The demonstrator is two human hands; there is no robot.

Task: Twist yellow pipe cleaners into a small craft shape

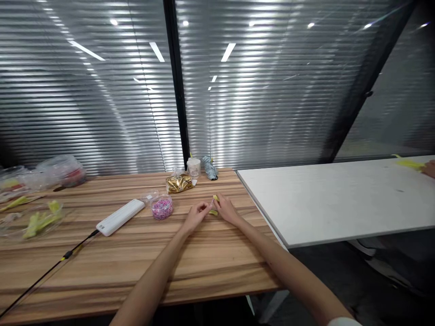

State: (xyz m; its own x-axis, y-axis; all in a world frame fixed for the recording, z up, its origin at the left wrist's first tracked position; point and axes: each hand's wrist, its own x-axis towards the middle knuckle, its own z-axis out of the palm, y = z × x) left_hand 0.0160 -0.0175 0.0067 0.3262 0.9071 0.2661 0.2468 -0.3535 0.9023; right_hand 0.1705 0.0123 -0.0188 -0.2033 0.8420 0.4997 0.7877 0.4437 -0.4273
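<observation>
Both my hands meet over the wooden table (pixel 102 267), far from me. My left hand (pixel 196 216) has its fingers curled and pinched towards a small yellow-green piece (pixel 214 212) lying on the wood. My right hand (pixel 226 209) is closed too, pinching a small yellow bit (pixel 215 198) at its fingertips. The two hands almost touch. A round clear tub of pink and purple bits (pixel 162 207) stands just left of my left hand.
A white power strip (pixel 119 217) with a black cable lies at the left. A gold foil bag (pixel 179 183), a white jar (pixel 193 167) and a crumpled grey wrapper (pixel 210 168) sit near the blinds. Plastic bags (pixel 41 219) lie far left. A white table (pixel 340 199) adjoins at right, with another person's hand (pixel 429 169).
</observation>
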